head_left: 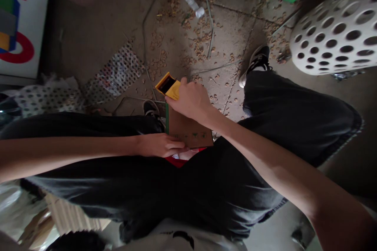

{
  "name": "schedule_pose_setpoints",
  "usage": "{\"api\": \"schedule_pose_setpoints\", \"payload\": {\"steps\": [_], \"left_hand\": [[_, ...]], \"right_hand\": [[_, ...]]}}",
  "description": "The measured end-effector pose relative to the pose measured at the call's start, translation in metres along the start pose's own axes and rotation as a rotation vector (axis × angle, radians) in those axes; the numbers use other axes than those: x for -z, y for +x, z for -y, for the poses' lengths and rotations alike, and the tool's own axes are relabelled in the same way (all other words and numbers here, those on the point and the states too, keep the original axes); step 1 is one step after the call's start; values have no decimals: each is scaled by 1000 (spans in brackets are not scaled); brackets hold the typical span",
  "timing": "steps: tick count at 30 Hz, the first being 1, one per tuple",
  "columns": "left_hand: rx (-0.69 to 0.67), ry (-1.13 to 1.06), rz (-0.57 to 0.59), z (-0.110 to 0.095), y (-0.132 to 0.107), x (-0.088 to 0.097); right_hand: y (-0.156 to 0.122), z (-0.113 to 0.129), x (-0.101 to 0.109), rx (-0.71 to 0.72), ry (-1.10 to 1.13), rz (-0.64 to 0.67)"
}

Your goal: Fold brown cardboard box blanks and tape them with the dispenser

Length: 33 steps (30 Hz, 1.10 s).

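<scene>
Box of thin yellow card (174, 89), one end open, sits pinched in the right hand (194, 100) above a brown cardboard carton with a green edge (188, 127). I judge it light, stiffish but crushable, best held by its long sides, clear of the open end. Through the head view I see the right forearm slanting inward; the left hand (159, 146) lies level, fingers curled at the carton's lower edge, whether gripping I can't tell.
</scene>
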<state>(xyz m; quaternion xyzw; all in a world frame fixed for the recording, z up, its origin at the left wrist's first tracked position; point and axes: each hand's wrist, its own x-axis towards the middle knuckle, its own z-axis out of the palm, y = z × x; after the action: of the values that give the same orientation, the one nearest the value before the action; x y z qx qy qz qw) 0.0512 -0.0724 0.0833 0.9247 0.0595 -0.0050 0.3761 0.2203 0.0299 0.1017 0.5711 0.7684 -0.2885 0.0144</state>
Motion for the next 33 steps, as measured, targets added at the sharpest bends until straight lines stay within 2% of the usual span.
{"api": "schedule_pose_setpoints", "payload": {"steps": [11,19,26,28,33], "left_hand": [[137,1,27,-3,2,-2],[-2,-42,-18,5,-1,-2],[183,-69,14,2,5,-1],[160,-61,32,2,4,0],[-3,-25,41,4,-1,0]], "right_hand": [[1,-1,-3,7,-9,-20],[1,0,-2,-5,-28,4],[1,0,-2,-1,3,0],[1,-1,-2,-1,-3,-5],[0,0,-2,0,-15,-21]]}}
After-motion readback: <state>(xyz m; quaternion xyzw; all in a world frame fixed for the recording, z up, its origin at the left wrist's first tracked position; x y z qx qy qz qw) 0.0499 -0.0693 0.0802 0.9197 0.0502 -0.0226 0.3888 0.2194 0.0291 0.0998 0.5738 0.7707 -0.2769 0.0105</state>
